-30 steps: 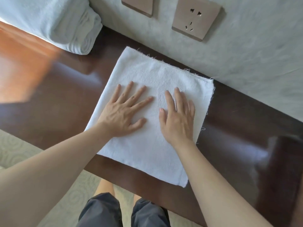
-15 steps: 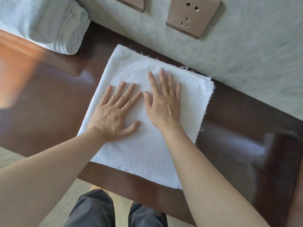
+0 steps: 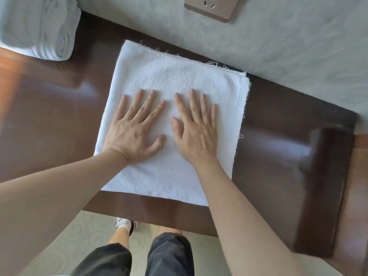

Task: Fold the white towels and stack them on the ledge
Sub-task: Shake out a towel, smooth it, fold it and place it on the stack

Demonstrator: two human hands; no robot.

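Note:
A white towel (image 3: 179, 74) lies folded flat on the dark wooden ledge (image 3: 49, 120), its frayed far edge close to the wall. My left hand (image 3: 135, 128) presses flat on the towel's left half, fingers spread and straight. Beside it, my right hand (image 3: 196, 130) presses flat on the right half, fingers straight and pointing at the wall. A stack of folded white towels (image 3: 37, 26) sits on the ledge at the far left.
A grey wall (image 3: 288, 46) with a bronze socket plate (image 3: 211, 6) rises right behind the ledge. The ledge's right end steps down at a dark raised edge (image 3: 322, 188). Pale carpet (image 3: 65, 240), my legs and a shoe show below the front edge.
My right hand slid back from near the towel's far edge toward its middle and a little right. My left hand stays pressed on the left half. The camera view shifted.

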